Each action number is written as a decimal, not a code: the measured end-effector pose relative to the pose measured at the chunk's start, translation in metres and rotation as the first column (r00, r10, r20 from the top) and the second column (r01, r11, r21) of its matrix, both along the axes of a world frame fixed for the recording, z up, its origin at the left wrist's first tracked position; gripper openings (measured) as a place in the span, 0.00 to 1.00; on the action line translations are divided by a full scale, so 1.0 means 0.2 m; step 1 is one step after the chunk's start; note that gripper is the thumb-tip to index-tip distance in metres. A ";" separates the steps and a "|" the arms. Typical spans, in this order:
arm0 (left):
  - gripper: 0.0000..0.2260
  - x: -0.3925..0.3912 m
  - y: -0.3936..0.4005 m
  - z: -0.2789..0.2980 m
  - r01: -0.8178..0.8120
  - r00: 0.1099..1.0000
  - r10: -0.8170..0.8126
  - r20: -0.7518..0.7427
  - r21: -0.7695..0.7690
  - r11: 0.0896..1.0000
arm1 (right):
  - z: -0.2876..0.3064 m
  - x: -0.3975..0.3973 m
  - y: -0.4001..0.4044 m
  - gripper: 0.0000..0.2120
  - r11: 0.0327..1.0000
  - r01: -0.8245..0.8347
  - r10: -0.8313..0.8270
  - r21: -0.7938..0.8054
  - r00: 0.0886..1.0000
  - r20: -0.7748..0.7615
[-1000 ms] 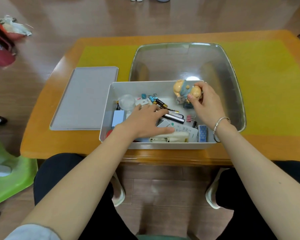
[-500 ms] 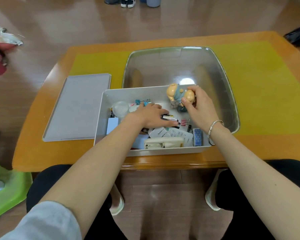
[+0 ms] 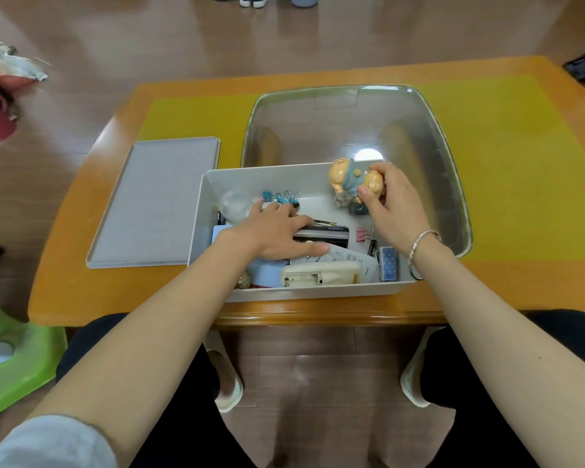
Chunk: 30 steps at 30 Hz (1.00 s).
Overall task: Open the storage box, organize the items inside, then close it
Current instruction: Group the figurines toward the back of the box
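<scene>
The left hand (image 3: 277,236) is lying inside the open box (image 3: 304,292), fingers loosely spread and flat over the clutter, hiding whatever is sitting beneath the palm; whether the fingertips are pinching anything cannot be told. The right hand (image 3: 390,201) is gripping a toy figure (image 3: 347,182) at the box's far right corner, fingers curled round its body, so only the head and part of the blue clothing are showing. A bangle (image 3: 419,246) is circling that wrist.

The box is sitting at the near edge of the worktop (image 3: 507,282), with its lid (image 3: 156,204) lying flat just to its left. A clear tub (image 3: 446,157) is standing behind the box, its near part hidden by the box's far wall.

A black case (image 3: 325,234) is lying half under the left fingers; white lettering is showing on its top edge but is too small to read. A printed card (image 3: 350,258) beneath it is carrying small drawings, also unreadable. A cream stapler (image 3: 320,275) is lying along the near wall. One pink clip (image 3: 363,235) is lying beside the case, and several blue clips (image 3: 279,197) are bunched near the far wall, too tangled to count. One dotted blue box (image 3: 389,266) is sitting at the near right corner. A clear dome (image 3: 235,206) is showing at the left, blurred.
</scene>
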<state>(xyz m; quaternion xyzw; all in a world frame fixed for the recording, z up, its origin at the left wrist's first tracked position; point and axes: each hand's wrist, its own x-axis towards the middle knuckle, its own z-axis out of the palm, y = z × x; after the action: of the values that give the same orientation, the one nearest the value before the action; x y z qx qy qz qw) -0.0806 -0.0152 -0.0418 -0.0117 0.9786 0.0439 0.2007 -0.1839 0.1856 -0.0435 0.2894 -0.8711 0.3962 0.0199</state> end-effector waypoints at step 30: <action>0.31 -0.16 0.04 0.02 -0.123 0.982 0.147 -0.116 0.194 0.973 | -0.01 0.00 0.00 0.16 1.000 0.005 -0.005 -0.021 1.000 -0.001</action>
<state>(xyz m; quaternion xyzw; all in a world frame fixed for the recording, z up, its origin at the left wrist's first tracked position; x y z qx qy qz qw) -0.1119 -0.0076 -0.0372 -0.0565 0.9781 0.1491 0.1338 -0.1833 0.1852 -0.0461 0.2871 -0.8677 0.4050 0.0246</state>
